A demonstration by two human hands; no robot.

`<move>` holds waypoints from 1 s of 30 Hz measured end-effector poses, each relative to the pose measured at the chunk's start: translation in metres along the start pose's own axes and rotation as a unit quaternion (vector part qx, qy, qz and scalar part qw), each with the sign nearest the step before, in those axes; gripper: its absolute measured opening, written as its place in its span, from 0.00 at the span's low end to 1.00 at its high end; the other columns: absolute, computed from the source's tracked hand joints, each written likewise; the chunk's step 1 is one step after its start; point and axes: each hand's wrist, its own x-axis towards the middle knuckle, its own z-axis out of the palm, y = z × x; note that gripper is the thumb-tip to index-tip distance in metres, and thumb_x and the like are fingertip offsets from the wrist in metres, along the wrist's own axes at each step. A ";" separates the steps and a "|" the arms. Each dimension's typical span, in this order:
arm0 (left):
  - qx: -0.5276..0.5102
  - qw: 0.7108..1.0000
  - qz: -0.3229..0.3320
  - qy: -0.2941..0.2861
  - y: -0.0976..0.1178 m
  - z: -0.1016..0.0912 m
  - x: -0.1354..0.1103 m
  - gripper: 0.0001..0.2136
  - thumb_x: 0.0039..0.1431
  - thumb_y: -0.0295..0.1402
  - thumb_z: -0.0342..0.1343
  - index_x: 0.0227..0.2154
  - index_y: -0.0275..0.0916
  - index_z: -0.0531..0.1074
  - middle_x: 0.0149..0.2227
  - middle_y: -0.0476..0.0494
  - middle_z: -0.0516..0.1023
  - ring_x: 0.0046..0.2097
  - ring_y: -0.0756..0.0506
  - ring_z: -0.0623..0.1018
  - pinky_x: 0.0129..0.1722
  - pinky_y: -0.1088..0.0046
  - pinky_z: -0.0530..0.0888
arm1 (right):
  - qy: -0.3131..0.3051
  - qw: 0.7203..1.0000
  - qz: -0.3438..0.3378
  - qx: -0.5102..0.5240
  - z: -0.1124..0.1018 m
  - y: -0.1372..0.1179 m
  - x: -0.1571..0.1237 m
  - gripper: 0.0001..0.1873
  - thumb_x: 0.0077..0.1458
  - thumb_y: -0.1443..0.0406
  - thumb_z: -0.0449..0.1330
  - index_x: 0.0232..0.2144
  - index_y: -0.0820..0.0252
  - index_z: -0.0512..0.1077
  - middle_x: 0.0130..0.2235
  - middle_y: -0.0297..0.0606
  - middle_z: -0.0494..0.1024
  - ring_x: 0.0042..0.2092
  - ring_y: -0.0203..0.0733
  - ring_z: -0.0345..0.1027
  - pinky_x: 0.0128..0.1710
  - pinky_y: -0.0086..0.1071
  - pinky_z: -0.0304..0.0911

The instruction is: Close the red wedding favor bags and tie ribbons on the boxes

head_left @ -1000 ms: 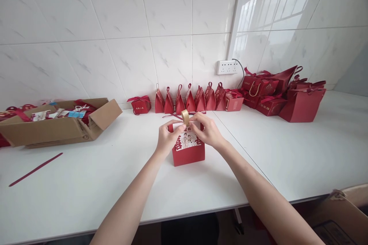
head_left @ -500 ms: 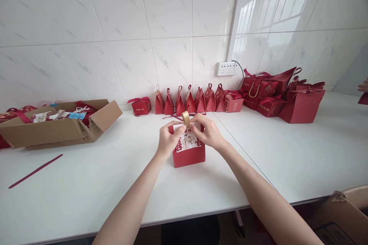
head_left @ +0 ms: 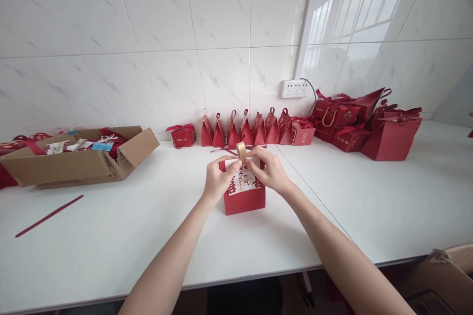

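Observation:
A red gift box (head_left: 244,197) with a printed picture on its front stands on the white table (head_left: 111,241) before me. A gold ring (head_left: 241,150) sits at the top of the box, with dark red ribbon (head_left: 221,150) trailing behind it. My left hand (head_left: 216,179) pinches at the box top just left of the ring. My right hand (head_left: 269,170) pinches the ring from the right side. Both hands have their fingers closed at the top of the box.
A row of small red triangular boxes (head_left: 244,130) lines the wall. Larger red bags (head_left: 388,133) pile at the back right under a socket strip (head_left: 293,88). An open cardboard carton (head_left: 74,160) lies at left, a loose red strip (head_left: 50,215) near it. Another carton (head_left: 439,280) sits below the table edge.
My hands and the box stay almost as they were. The other person's hand that showed at the far right edge half a second ago is now nearly out of view.

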 end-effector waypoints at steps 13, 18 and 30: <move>-0.006 1.000 0.002 -0.004 -0.001 -0.001 -0.001 0.08 0.47 0.36 0.61 0.29 0.37 0.76 0.28 0.47 0.79 0.32 0.48 0.76 0.33 0.75 0.71 | 0.001 1.000 -0.006 -0.006 0.001 -0.003 0.000 0.04 0.56 0.65 0.55 0.31 0.59 0.69 0.28 0.34 0.67 0.29 0.37 0.60 0.29 0.31 0.57; -0.003 1.000 0.005 -0.005 0.000 -0.001 -0.001 0.07 0.48 0.36 0.61 0.27 0.37 0.77 0.27 0.48 0.79 0.31 0.48 0.75 0.32 0.76 0.71 | 0.007 1.000 -0.005 0.008 0.000 -0.001 -0.001 0.04 0.57 0.66 0.55 0.31 0.59 0.68 0.29 0.34 0.68 0.30 0.38 0.61 0.31 0.31 0.58; -0.014 1.000 0.011 -0.001 -0.002 0.001 -0.002 0.08 0.47 0.37 0.62 0.24 0.37 0.75 0.24 0.48 0.77 0.28 0.48 0.74 0.27 0.76 0.69 | 0.008 1.000 -0.015 -0.008 0.001 -0.004 -0.001 0.05 0.57 0.64 0.55 0.30 0.58 0.68 0.28 0.35 0.68 0.29 0.38 0.62 0.30 0.32 0.59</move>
